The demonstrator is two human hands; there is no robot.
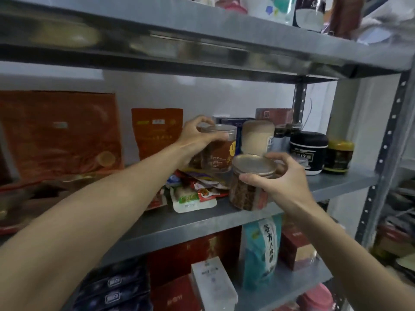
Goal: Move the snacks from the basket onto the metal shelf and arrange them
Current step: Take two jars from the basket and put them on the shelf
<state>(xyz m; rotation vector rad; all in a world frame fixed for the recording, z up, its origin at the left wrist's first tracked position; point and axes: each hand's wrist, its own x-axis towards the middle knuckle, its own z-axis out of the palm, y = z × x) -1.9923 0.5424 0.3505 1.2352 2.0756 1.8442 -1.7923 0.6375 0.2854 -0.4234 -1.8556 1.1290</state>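
Both arms reach to the middle level of the metal shelf [202, 223]. The left hand [197, 138] has its grip closed around the top of a clear jar [219, 151] with a brown label, thumb at the front and fingers curled over the lid's far edge. This jar is upright, just behind a loose pile of small snack packets [195, 187]; whether its base rests on the shelf or on the packets cannot be told.

The right hand [278, 176] has its grip closed around a second jar [247, 191], clear with a gold lid and dark brown contents, fingers wrapped at the lid's rim. It is upright near the shelf's front edge, just right of the packets; whether it touches the shelf is unclear.

Behind the two jars stands a pale tub [258, 138], with a black pot [308, 151] and a yellow-lidded pot [339, 157] to its right. An orange pouch [157, 133] and a large red bag [58, 131] stand against the wall on the left. On the level below stands a blue bag [260, 250] among boxes
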